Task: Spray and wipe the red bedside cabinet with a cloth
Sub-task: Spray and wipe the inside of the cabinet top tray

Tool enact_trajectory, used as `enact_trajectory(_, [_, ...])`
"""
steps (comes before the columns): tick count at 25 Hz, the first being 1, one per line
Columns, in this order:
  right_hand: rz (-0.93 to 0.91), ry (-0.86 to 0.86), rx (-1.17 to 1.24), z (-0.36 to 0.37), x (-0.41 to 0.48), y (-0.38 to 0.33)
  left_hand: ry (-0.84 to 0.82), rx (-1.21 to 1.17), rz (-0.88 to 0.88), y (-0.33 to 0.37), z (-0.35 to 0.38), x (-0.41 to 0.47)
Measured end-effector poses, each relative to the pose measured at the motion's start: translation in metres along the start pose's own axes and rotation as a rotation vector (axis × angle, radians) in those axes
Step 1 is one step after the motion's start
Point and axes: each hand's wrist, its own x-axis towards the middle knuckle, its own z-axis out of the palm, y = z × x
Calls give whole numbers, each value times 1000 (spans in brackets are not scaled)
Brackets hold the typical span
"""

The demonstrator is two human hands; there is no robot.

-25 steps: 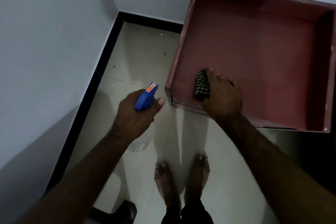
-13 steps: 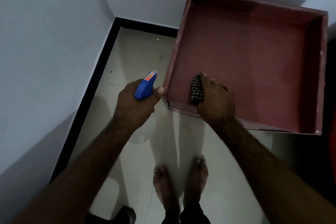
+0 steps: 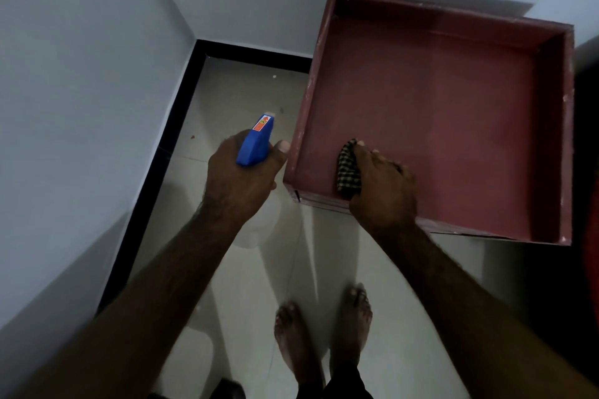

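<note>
The red bedside cabinet [image 3: 447, 97] stands against the far wall, its top a shallow recessed tray with raised rims. My right hand [image 3: 381, 188] presses a bunched checked cloth [image 3: 348, 168] onto the tray's near left corner, fingers curled over it. Just left of the cabinet's near left corner, my left hand [image 3: 241, 175] grips a spray bottle with a blue trigger head [image 3: 254, 146]; its pale body hangs below my hand, mostly hidden. The nozzle points away from me, toward the far wall.
White walls meet in a corner at the left, with a black skirting strip [image 3: 168, 152] along the pale tiled floor [image 3: 233, 97]. My bare feet [image 3: 324, 334] stand on the tiles below the cabinet. A dark object sits at the bottom edge.
My view has tilted up a little. The right hand with the cloth stays at the tray's near left corner. The left hand with the bottle has drifted closer to the cabinet's left edge.
</note>
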Motion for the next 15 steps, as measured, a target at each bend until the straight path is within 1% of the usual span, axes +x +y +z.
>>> enact_trajectory(3, [-4,-3,7,0,0,1,-19,-26,-2,-2,0,1])
enact_trajectory(5, [-19,18,55,-5,3,3,-33,-41,-3,-7,1,-1])
enact_trajectory(9, [-78,98,344,-21,3,1,-38,-38,-18,-20,-2,-7])
enact_trajectory(10, [-116,115,370,-22,1,-3,-41,-35,-24,-23,-3,-8])
enact_trajectory(13, [-284,160,301,-22,-10,-33,-35,-36,-51,-29,-6,-11])
enact_trajectory(15, [-420,126,190,-16,-15,-52,-30,-40,-60,-30,-9,-13])
